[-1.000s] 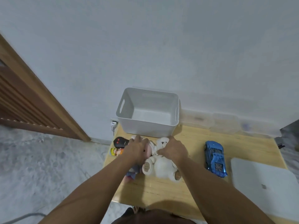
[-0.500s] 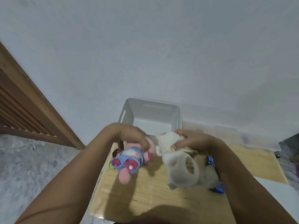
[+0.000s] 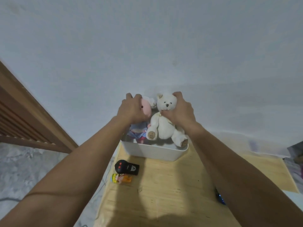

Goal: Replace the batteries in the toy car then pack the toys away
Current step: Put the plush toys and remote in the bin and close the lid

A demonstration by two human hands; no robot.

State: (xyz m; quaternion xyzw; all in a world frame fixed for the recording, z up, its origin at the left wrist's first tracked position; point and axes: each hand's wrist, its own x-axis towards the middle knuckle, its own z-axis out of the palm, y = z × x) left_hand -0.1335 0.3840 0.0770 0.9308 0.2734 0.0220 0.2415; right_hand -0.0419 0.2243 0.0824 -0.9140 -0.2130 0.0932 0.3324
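My left hand (image 3: 132, 110) grips the pink head of a doll in blue clothes (image 3: 146, 108) over the white bin (image 3: 155, 151). My right hand (image 3: 178, 110) grips the head of a white teddy bear (image 3: 162, 126), whose legs hang inside the bin. On the wooden table (image 3: 164, 194) in front of the bin lie a black remote control (image 3: 127, 167) and a small yellow and orange figure (image 3: 121, 178). The blue toy car (image 3: 220, 198) is mostly hidden behind my right forearm.
The bin stands at the table's far edge against a pale wall. A wooden slatted door (image 3: 24, 118) is at the left. Grey floor (image 3: 24, 169) lies left of the table, with a cable on it.
Both hands lifted the doll and the teddy bear off the table and carried them forward over the bin. The remote and small figure are now uncovered.
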